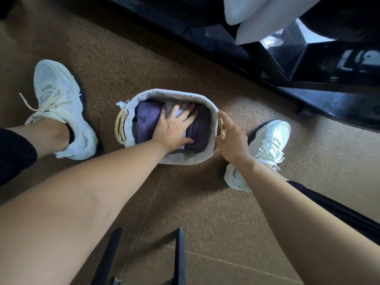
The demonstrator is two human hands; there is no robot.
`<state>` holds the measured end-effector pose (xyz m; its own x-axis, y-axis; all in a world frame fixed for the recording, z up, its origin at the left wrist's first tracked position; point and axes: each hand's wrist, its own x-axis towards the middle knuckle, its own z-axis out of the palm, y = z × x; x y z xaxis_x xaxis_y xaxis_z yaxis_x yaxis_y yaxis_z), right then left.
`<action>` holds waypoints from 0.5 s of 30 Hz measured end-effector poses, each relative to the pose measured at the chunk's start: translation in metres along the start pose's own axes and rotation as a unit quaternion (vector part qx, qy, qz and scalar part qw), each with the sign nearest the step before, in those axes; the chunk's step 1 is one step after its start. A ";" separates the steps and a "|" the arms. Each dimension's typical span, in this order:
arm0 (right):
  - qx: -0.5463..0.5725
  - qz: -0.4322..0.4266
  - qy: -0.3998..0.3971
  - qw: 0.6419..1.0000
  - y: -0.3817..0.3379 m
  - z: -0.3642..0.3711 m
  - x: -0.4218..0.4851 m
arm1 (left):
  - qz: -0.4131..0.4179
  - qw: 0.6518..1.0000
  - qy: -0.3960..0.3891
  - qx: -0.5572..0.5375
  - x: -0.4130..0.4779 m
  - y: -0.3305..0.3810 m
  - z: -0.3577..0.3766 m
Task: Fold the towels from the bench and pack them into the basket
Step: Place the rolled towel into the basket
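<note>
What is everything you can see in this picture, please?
basket: one, white-lined, floor centre
handles: two, straw, basket ends
purple towels: two, purple, in basket
pale towel: one, grey-white, between them
cushions: two, white, top right
furniture: one, black, top
bars: two, black, bottom edge
floor: one, speckled brown, underneath
shoes: two, white, flanking basket
left hand: one, fingers flat on towels
right hand: one, grips basket's right handle

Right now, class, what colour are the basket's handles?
Straw yellow; the woven handles show best in the head view.
</note>
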<state>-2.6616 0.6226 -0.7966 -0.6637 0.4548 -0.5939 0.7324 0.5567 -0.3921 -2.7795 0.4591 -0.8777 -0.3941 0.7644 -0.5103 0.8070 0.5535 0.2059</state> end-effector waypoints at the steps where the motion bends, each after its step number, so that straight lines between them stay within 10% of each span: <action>1: 0.006 0.003 -0.006 1.000 -0.001 -0.001 0.000 | -0.003 1.000 -0.014 0.000 0.001 0.002 -0.003; 15: -0.063 0.000 -0.039 0.997 -0.064 -0.082 -0.047 | -0.029 0.976 -0.134 -0.169 -0.083 -0.033 -0.125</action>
<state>-2.6903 0.6227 -0.6860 -0.6464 0.4012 -0.6490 0.7036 0.6426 -0.3035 -2.8282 0.4190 -0.7373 -0.2696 0.6390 -0.7204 0.5769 0.7062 0.4105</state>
